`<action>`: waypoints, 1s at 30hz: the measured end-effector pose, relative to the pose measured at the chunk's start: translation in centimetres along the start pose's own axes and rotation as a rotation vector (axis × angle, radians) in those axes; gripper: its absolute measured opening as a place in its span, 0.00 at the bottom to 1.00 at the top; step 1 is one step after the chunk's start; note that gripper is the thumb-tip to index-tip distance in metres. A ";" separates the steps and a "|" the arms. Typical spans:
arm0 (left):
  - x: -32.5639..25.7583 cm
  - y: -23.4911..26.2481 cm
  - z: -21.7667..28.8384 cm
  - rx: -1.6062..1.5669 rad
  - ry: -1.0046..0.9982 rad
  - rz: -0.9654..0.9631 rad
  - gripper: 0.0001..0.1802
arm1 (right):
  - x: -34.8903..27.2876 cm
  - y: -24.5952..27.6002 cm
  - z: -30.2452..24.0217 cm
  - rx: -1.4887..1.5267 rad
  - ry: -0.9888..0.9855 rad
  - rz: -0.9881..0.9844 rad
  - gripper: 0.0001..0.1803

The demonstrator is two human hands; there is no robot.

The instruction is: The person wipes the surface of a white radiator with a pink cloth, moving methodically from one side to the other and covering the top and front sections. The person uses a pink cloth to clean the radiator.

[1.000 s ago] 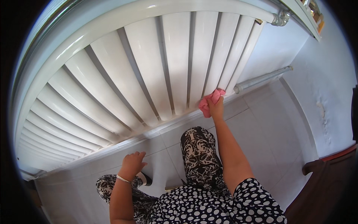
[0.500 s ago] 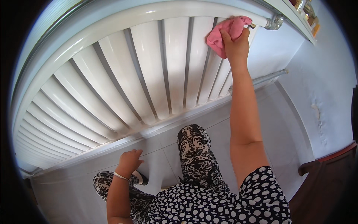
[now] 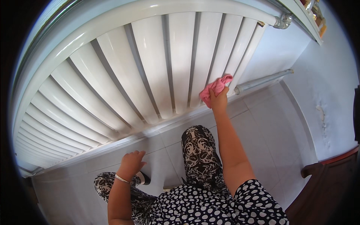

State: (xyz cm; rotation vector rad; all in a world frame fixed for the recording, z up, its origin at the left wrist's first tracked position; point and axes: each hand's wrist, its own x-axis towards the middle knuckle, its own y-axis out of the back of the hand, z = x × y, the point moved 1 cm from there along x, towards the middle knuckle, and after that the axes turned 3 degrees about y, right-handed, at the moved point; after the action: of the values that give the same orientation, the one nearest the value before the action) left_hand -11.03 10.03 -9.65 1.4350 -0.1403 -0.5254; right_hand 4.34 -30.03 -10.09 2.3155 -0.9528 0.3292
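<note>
A white radiator [image 3: 150, 71] with upright flat columns spans the upper left and middle. My right hand [image 3: 219, 100] is closed round a crumpled pink cloth [image 3: 214, 90], which lies against the lower part of the columns near the radiator's right end. My left hand [image 3: 131, 165] hangs over my left knee, apart from the radiator. It holds nothing; its fingers are loosely bent and the thumb stands off from them. A pale bracelet circles the left wrist.
A metal valve [image 3: 283, 21] joins the radiator's top right corner. Low on the wall runs a grey pipe [image 3: 264, 82]. Dark brown wooden furniture [image 3: 326, 180] stands at the lower right. Grey floor tiles [image 3: 258, 123] lie below, and small items sit on a shelf [image 3: 317, 18] at the upper right.
My right hand has moved the pink cloth down from the radiator's top right to the columns' lower ends. My left hand has hardly moved.
</note>
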 end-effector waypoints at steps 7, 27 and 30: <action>0.6 0.4 0.2 -0.011 0.061 -0.121 0.25 | -3.0 -2.8 6.3 -0.019 -0.162 -0.083 0.31; 0.3 -1.0 -0.8 0.039 0.021 0.013 0.23 | 5.8 6.0 -16.0 0.403 0.387 0.124 0.28; 0.1 -0.9 -0.8 0.031 0.028 0.018 0.23 | 8.6 8.0 -21.9 0.336 0.441 0.209 0.29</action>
State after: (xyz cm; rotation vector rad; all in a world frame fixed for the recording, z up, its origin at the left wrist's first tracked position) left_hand -10.87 10.64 -10.61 1.4701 -0.1391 -0.4898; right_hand 4.86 -25.74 14.36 2.2844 -0.9657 1.1101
